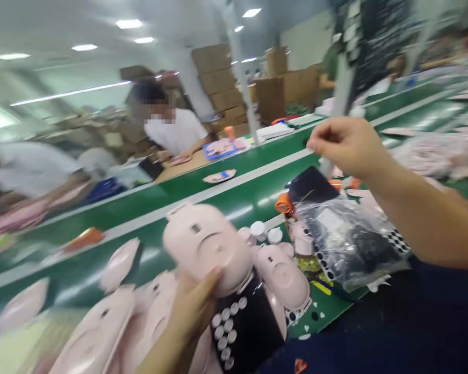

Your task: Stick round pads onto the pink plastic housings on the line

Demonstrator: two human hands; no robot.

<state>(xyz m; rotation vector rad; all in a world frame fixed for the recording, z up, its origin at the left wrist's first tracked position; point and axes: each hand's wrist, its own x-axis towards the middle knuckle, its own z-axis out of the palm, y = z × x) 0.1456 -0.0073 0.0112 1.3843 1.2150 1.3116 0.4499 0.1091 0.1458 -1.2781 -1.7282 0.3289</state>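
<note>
My left hand (198,301) grips a pale pink, rounded plastic shell (214,254), thumb on its face, fingers behind. This shell has a small rectangular slot and a curved recess. Raised to the right is my right hand (343,143), its thumb and fingers pinched together. A small dark speck shows at the fingertips, too blurred to name. Below the held shell lies a black sheet (253,332) bearing rows of small round pale discs. Another pink shell (283,275) rests right of it, and more shells (95,332) are heaped at the lower left.
A clear bag of dark pieces (347,239) lies below my right forearm. White round caps (258,230) and an orange tape roll (283,203) stand nearby. The green conveyor (257,189) crosses ahead, carrying pink parts. Co-workers (175,130) sit beyond it, before stacked cartons (218,78).
</note>
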